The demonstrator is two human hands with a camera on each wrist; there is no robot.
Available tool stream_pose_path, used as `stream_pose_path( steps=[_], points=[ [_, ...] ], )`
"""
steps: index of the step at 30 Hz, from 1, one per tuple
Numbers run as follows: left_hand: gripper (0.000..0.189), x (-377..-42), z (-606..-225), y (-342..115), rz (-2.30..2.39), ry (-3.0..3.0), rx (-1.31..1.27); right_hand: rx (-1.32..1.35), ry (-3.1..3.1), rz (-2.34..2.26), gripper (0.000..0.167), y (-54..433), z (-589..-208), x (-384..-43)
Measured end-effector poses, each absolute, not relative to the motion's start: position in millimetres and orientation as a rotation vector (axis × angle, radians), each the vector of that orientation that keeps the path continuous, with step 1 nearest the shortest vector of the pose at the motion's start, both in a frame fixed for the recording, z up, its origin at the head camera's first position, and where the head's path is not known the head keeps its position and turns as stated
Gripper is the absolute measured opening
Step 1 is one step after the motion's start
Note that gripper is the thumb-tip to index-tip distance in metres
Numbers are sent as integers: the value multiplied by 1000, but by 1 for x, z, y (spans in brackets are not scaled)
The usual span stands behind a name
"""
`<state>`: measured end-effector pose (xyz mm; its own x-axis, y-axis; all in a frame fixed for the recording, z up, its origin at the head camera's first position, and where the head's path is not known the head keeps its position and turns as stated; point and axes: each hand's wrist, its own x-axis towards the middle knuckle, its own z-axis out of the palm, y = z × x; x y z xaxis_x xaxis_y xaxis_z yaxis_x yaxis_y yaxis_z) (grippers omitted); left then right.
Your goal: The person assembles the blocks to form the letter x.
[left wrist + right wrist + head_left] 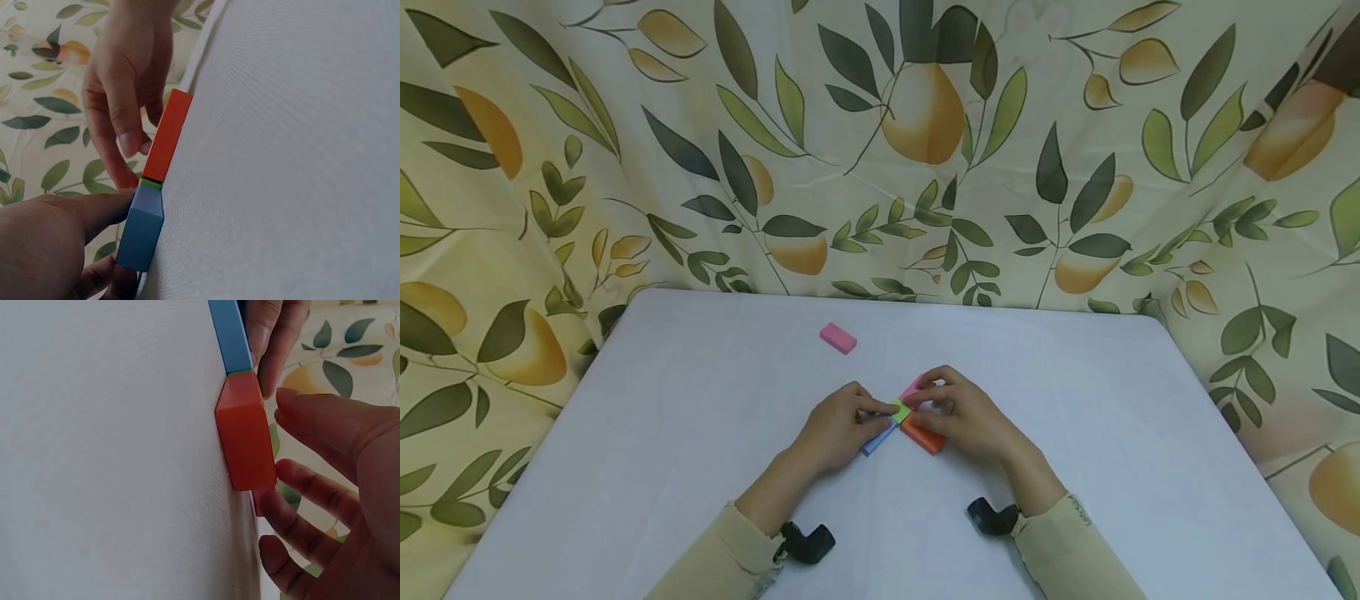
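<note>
Several coloured blocks meet in a cross on the white table: a blue block [878, 440] at front left, an orange block [925, 437] at front right, a pink block [913, 387] behind, and a small green piece [901, 411] in the middle. My left hand [838, 425] pinches the blue block between thumb and fingers, with a fingertip by the green piece. Above the pink and orange blocks is my right hand [966, 412], its relaxed fingers touching the pink one and its thumb close to the orange one. Fingers partly cover the pink block.
A separate pink block [838, 337] lies flat farther back on the white table [700, 367]. Behind the table hangs a cloth [865, 208] printed with fruit and leaves. Black wrist devices [807, 544] stick out from both sleeves.
</note>
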<state>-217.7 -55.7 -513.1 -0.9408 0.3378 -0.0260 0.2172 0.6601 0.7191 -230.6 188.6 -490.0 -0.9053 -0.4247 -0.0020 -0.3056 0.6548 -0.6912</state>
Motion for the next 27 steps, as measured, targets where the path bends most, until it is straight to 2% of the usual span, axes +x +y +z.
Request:
stream_pose_path(
  steps=[27],
  points=[
    [20,-218,-513,-55,1189,2734,445,-687,2717,-1104,21,185,-495,-230]
  ],
)
